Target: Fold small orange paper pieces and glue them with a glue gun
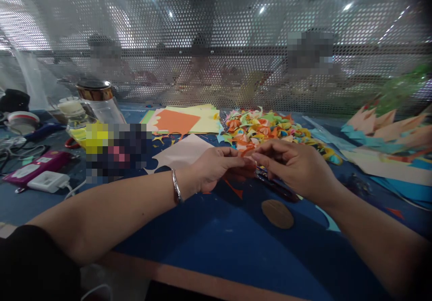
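Both hands meet over the blue table, pinching a small piece of orange paper between them. My left hand, with a silver bangle at the wrist, has thumb and fingers closed on the paper's left side. My right hand pinches its right side with bent fingers. The paper is mostly covered by fingers, so its shape is unclear. Just behind lies a pile of colourful folded paper pieces. A pale pink sheet with scalloped cut edges rests beside my left hand. Below my right hand lies a brown cardboard disc.
Orange cut paper lies on yellow sheets at the back. On the left stand a lidded jar, a bottle, a purple box and a white charger. Peach-and-blue folded paper sits right. A perforated screen closes the back.
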`<state>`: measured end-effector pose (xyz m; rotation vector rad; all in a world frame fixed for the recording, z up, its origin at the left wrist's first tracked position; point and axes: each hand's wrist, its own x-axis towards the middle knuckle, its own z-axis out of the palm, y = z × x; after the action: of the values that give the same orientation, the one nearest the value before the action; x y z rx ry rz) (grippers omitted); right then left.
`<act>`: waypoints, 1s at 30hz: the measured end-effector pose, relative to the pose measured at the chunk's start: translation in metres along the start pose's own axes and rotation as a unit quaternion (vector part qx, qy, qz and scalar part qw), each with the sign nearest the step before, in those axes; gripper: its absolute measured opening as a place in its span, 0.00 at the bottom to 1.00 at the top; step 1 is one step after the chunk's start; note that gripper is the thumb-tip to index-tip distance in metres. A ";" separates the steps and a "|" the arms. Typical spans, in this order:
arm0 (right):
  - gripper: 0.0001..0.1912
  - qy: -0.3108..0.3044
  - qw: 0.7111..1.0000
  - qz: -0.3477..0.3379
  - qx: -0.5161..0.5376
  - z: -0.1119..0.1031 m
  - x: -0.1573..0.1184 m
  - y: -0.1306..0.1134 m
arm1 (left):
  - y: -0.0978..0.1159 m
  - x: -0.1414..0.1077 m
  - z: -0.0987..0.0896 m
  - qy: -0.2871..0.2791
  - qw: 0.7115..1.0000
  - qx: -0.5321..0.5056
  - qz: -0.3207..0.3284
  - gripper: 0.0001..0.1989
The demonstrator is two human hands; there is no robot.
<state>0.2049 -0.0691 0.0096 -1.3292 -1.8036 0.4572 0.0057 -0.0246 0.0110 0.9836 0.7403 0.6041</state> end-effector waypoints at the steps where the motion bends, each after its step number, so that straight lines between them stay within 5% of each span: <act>1: 0.16 0.003 1.000 -0.001 0.000 0.000 0.000 -0.001 | 0.000 -0.001 0.001 0.002 1.000 -0.008 -0.001 0.12; 21: 0.13 0.036 0.999 -0.018 -0.002 0.004 -0.002 -0.004 | -0.005 -0.014 0.020 0.106 0.990 -0.079 0.059 0.10; 30: 0.13 0.042 0.999 -0.027 -0.018 0.009 -0.005 -0.010 | -0.010 -0.012 0.017 0.102 0.983 -0.050 0.145 0.13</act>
<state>0.1921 -0.0758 0.0098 -1.3020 -1.7800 0.3373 0.0134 -0.0461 0.0116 0.9519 0.7447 0.9998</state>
